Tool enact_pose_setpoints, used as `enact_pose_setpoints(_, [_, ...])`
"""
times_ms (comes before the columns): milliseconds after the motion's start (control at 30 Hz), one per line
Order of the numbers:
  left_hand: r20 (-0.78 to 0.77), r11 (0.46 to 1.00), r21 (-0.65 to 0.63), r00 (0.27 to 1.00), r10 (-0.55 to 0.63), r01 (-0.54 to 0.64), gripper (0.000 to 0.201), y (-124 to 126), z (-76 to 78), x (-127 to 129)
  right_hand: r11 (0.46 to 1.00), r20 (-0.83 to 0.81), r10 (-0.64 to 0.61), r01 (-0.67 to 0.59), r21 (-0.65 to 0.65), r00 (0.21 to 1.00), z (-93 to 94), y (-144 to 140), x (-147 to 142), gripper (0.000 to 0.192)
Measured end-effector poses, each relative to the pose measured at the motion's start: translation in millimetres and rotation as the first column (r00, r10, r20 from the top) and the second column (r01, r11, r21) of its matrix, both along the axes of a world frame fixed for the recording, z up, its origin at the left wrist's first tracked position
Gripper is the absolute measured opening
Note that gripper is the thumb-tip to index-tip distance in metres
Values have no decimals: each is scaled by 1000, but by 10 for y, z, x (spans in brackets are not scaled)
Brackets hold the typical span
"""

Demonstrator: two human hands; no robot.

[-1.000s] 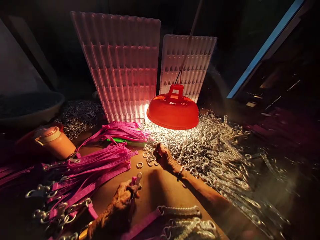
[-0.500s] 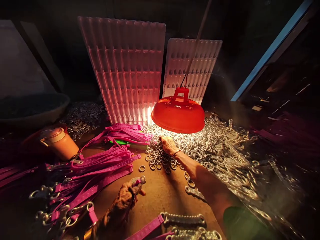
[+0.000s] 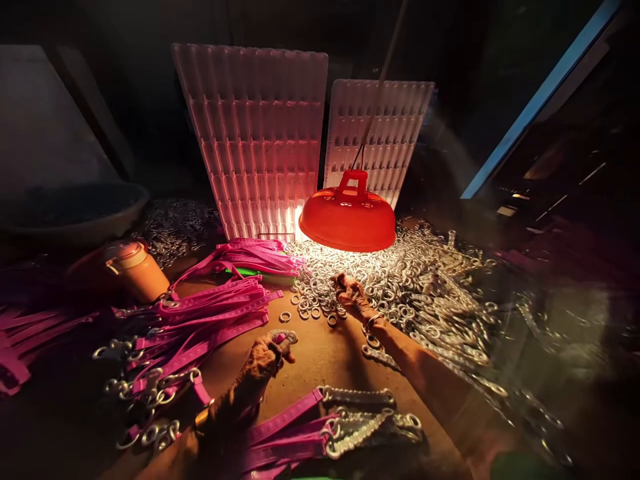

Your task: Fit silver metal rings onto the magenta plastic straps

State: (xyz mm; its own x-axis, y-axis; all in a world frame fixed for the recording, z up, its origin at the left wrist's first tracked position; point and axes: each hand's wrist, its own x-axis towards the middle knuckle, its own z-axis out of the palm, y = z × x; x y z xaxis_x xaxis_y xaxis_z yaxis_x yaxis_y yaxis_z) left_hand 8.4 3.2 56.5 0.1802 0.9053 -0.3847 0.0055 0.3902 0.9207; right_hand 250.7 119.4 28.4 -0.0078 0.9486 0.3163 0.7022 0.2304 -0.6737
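Observation:
My left hand (image 3: 267, 355) is closed above the bare brown tabletop (image 3: 313, 353), gripping a metal ring (image 3: 290, 337) at its fingertips. A bit of pink shows beside that ring; what it belongs to I cannot make out. My right hand (image 3: 355, 297) has its fingers curled together at the near edge of a large heap of metal rings (image 3: 415, 283). Anything inside those fingers is hidden. One loose ring (image 3: 285, 317) lies beyond my left hand. Bundled pink straps (image 3: 220, 310) with metal fittings lie to the left, and more pink straps (image 3: 290, 433) with ridged metal links lie nearest me.
A red lampshade (image 3: 347, 217) hangs low over the heap, its light shining down. Two ribbed translucent panels (image 3: 260, 147) stand upright behind. An orange lidded flask (image 3: 137, 270) leans at the left, near a wide basin (image 3: 75, 223). Another pink strap pile (image 3: 200, 257) lies by the panels.
My right hand has drawn back slightly toward me and to the right, away from the lamp. My left hand still grips the ring. The whole view has shifted a little.

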Motion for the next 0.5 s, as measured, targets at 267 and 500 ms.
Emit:
enact_pose_setpoints(267, [-25,996,90,1000,10,-8,41,77,14,98,995,-89,98,-96,32,991,-27,-317,-281,16])
enact_pose_setpoints(500, [-65,995,103,998,3,4,35,217,-48,149,976,-47,195,-189,107,980,-36,-673,-669,7])
